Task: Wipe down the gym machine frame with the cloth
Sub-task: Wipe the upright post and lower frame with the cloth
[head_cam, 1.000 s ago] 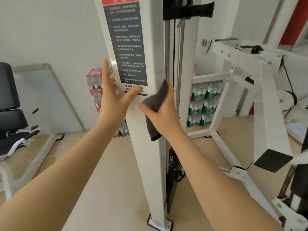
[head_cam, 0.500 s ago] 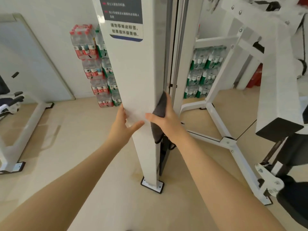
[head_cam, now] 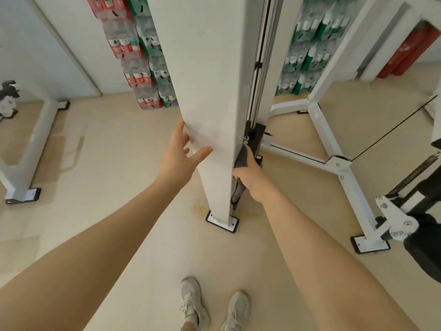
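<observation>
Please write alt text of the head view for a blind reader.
A right hand presses a grey cloth on the right edge of a white post, low down. The open left hand rests on its left side.

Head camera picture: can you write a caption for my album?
Right hand presses a grey cloth against the white post's edge while the left hand steadies it.

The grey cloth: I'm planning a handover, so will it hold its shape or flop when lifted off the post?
Probably floppy: the cloth bends around the white post edge under the right hand, and its loose end droops below that hand. It looks thin, so likely light. It seems unlikely to slip while gripped.
</observation>
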Action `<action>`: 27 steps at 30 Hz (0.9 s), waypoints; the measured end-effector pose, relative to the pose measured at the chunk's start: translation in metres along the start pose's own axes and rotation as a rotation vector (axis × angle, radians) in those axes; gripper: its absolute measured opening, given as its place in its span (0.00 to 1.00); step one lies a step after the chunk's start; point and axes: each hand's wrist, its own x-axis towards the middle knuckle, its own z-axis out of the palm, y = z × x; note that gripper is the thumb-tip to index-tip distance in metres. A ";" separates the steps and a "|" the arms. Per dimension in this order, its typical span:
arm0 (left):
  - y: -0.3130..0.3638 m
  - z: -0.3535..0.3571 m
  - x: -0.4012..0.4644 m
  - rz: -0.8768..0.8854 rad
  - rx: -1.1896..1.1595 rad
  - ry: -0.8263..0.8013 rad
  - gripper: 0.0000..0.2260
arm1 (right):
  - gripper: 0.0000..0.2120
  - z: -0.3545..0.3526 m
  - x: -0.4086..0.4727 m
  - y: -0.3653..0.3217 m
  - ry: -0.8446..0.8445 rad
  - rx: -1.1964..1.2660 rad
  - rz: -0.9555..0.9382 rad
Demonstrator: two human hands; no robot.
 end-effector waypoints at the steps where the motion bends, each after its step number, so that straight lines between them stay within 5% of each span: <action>1: -0.001 0.000 0.000 0.000 -0.003 -0.002 0.32 | 0.37 -0.001 0.000 -0.009 0.014 0.034 -0.027; 8: 0.015 -0.004 -0.006 -0.042 0.014 -0.015 0.28 | 0.40 -0.016 -0.049 -0.140 0.007 0.169 -0.502; 13: 0.058 -0.029 -0.012 0.097 -0.108 0.079 0.29 | 0.40 -0.014 -0.078 -0.202 0.084 0.114 -0.704; 22: 0.073 -0.070 -0.005 0.136 -0.010 -0.168 0.30 | 0.31 0.035 -0.077 -0.176 0.537 -0.259 -0.915; 27: 0.090 -0.115 0.015 0.259 0.065 -0.212 0.27 | 0.35 0.056 -0.055 -0.214 1.009 -0.519 -1.035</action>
